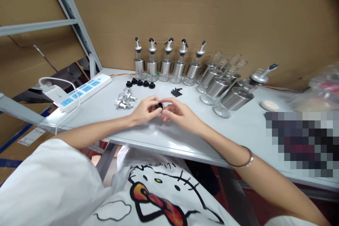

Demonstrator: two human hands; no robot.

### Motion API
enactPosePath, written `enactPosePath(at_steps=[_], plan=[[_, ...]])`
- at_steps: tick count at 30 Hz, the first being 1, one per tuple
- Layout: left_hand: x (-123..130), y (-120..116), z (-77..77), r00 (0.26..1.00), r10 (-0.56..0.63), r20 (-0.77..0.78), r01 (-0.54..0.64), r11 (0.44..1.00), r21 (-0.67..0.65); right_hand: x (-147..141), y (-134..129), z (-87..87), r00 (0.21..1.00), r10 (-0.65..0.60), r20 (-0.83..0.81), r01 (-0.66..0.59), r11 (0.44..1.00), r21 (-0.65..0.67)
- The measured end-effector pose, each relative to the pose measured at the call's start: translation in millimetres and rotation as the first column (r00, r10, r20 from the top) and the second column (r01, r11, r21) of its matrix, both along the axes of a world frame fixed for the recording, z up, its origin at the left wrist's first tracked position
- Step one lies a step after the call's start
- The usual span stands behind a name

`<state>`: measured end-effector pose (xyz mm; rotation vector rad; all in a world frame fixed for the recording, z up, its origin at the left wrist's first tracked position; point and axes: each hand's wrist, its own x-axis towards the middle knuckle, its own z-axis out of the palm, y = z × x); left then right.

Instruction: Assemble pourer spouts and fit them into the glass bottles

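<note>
At the far left of the bench (153, 136), a white power strip (85, 91) is lying with a white cable (79, 103) looping across it and over the near edge. The cable is hanging just beside the left forearm (97, 129), so an elbow swinging outward could be snagging it and dragging the strip.

Next, silver pourer heads (125, 99) are lying in a loose cluster, and black stoppers (139, 82) are standing just beyond; a careless reach could be scattering either group.

Near the middle, above the bench's near side, the hands are coming together around one small black-and-silver part. The left hand (143, 110) is gripping the part (159, 106) from the left, and the right hand (182, 114) is pinching it from the right. Fingers are covering much of it, so a crooked fit could be going unnoticed, and a slipping pinch could be sending it over the near edge.

Beyond them, small black levers (176, 92) are lying in a loose pile, where a sleeve or knuckle could be brushing some away.

Along the far side, five bottles with pourers (166, 69) are standing in a row. Farther right, bottles without pourers (217, 84) are crowding beside a nearer pourer-topped bottle (235, 99); one bump from the right arm could be toppling several, since they are standing so close.
</note>
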<state>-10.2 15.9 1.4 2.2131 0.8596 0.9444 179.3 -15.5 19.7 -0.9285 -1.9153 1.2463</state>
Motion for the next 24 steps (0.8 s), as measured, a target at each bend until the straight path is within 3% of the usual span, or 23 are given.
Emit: enactPosePath(at_steps=[6, 11, 15, 19, 24], plan=[[-1.7, -0.3, -0.1, 0.983, -0.158, 0.093, 0.161, 0.987, -0.025, 4.1, 10.8, -6.0, 0.982, -0.187, 0.005, 0.186, 0.981, 0.06], [-0.6, 0.5, -0.8, 0.985, -0.135, 0.104, 0.147, 0.982, -0.12, 5.3, 12.4, -4.4, 0.991, -0.137, -0.008, 0.137, 0.988, 0.064], [-0.7, 4.3, -1.8, 0.977, -0.098, 0.188, 0.156, 0.935, -0.319, 4.9, 7.6, 1.5, 0.992, -0.128, 0.012, 0.126, 0.985, 0.117], [-0.8, 5.8, 0.0, 0.975, -0.168, 0.146, 0.216, 0.873, -0.437, 5.6, 6.1, 2.9, 0.993, -0.106, 0.055, 0.096, 0.983, 0.157], [-1.2, 5.1, 2.3, 0.97, -0.212, 0.118, 0.243, 0.843, -0.48, 6.7, 7.3, 2.0, 0.99, -0.089, 0.109, 0.068, 0.98, 0.19]])
